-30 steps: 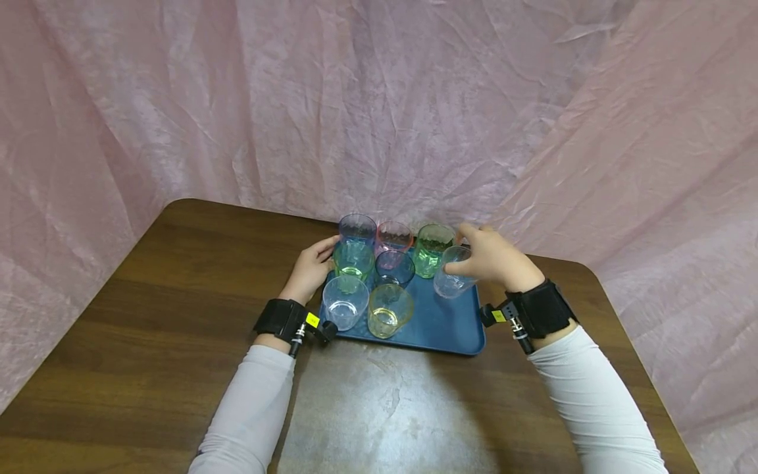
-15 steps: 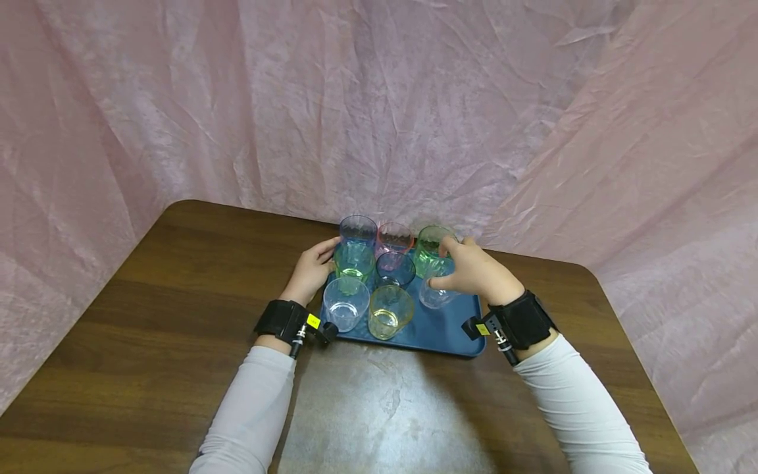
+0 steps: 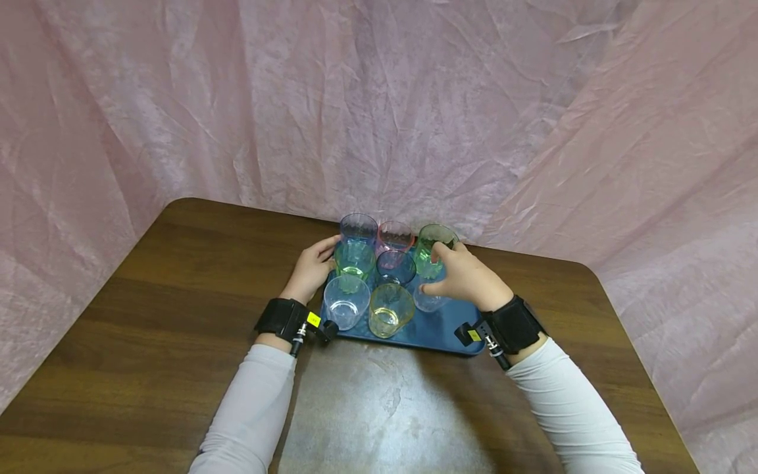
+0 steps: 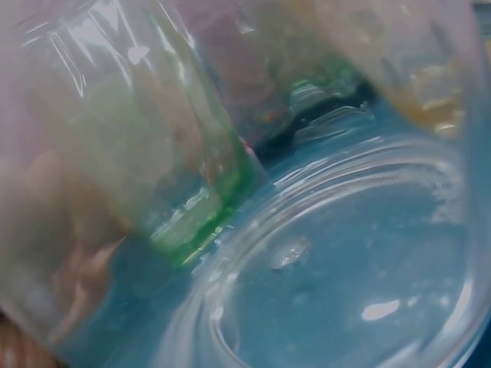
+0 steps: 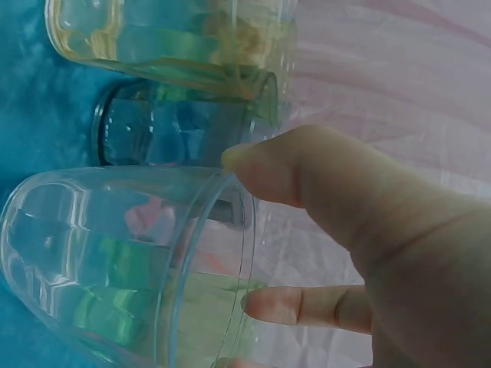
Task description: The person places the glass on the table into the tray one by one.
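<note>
My right hand (image 3: 470, 280) holds a clear cup (image 3: 429, 303) by its rim, over the blue tray (image 3: 447, 334). In the right wrist view, the thumb (image 5: 276, 169) lies at the clear cup's rim with a finger across from it. My left hand (image 3: 309, 270) is at the tray's left side, fingers reaching beside a blue-purple cup (image 3: 358, 228) and a light green cup (image 3: 355, 258). Whether it touches a cup or the tray is hard to tell. Another clear cup (image 4: 345, 253) fills much of the left wrist view, where the fingers show only blurred through it.
A pink cup (image 3: 395, 232) and a green cup (image 3: 435, 236) stand in the back row. A dark blue cup (image 3: 395, 268) and a yellow cup (image 3: 391, 313) are in the middle column. A grey mat (image 3: 385, 408) lies before the tray on the brown table (image 3: 177, 329); pink cloth hangs behind.
My right hand has moved left and slightly nearer with the clear cup, bringing it beside the dark blue and yellow cups. The left hand has stayed in place.
</note>
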`<state>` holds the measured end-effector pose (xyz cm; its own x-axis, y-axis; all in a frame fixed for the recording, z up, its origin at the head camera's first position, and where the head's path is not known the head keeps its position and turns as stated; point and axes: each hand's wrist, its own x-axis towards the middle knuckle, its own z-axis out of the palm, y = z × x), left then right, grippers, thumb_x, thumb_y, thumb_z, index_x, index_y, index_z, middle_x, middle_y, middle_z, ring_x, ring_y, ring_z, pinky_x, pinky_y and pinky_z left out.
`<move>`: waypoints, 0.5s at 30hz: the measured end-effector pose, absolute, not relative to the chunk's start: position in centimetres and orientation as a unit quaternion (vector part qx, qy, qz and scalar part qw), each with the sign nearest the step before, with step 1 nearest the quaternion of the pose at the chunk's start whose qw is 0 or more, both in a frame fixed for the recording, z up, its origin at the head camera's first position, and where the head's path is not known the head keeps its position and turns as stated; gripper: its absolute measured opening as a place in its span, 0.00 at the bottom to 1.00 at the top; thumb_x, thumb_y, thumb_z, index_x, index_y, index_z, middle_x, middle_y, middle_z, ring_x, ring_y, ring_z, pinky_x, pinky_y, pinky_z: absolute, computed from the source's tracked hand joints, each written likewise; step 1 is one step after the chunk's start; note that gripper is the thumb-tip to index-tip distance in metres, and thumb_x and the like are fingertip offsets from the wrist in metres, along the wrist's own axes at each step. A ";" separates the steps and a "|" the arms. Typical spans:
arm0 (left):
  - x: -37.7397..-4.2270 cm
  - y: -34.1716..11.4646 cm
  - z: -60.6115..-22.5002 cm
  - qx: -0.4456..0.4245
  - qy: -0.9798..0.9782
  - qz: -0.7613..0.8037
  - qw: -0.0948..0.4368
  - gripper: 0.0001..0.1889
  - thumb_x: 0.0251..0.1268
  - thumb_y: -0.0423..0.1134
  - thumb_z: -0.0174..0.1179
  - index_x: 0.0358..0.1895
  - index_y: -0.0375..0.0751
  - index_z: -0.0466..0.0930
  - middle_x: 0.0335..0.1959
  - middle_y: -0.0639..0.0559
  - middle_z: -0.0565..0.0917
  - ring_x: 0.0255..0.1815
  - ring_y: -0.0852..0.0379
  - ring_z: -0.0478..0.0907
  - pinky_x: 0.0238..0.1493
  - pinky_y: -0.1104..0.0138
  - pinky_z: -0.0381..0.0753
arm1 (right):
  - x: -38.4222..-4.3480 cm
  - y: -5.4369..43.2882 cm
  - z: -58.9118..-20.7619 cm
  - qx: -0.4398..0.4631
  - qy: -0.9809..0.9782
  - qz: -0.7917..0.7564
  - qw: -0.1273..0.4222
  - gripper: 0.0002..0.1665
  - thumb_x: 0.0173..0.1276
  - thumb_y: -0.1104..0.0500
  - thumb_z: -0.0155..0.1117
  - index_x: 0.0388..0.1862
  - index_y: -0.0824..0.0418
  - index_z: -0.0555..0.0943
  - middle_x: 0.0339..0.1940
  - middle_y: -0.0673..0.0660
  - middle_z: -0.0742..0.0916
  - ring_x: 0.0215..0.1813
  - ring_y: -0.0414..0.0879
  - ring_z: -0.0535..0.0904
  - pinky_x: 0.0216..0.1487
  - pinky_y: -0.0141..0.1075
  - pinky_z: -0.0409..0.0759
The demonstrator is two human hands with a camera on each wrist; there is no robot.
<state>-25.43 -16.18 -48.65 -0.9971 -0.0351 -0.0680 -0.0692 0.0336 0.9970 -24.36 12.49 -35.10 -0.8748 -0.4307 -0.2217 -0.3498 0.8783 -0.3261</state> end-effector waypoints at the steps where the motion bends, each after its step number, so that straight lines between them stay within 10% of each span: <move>1: -25.4 -16.1 -48.6 -0.037 0.718 0.695 0.013 0.32 0.72 0.17 0.46 0.77 0.39 0.64 0.78 0.45 0.64 0.79 0.48 0.57 0.65 0.60 0.71 | -24.3 12.5 -35.2 -0.204 0.958 -0.138 0.145 0.35 0.60 0.49 0.77 0.60 0.63 0.74 0.54 0.69 0.76 0.47 0.57 0.75 0.40 0.46 0.78; 15: -25.6 -16.3 -48.6 -0.042 0.723 0.689 0.021 0.32 0.73 0.18 0.46 0.77 0.42 0.64 0.79 0.46 0.63 0.80 0.49 0.56 0.72 0.57 0.68 | -24.4 12.3 -35.7 -0.211 0.961 -0.126 0.127 0.34 0.63 0.49 0.75 0.60 0.64 0.74 0.52 0.69 0.78 0.48 0.57 0.75 0.42 0.48 0.79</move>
<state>-25.56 -16.25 -48.56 -0.9956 -0.0322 -0.0883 -0.0898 0.0468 0.9949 -24.40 12.27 -35.75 -0.8785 -0.4383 -0.1902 -0.3747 0.8790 -0.2950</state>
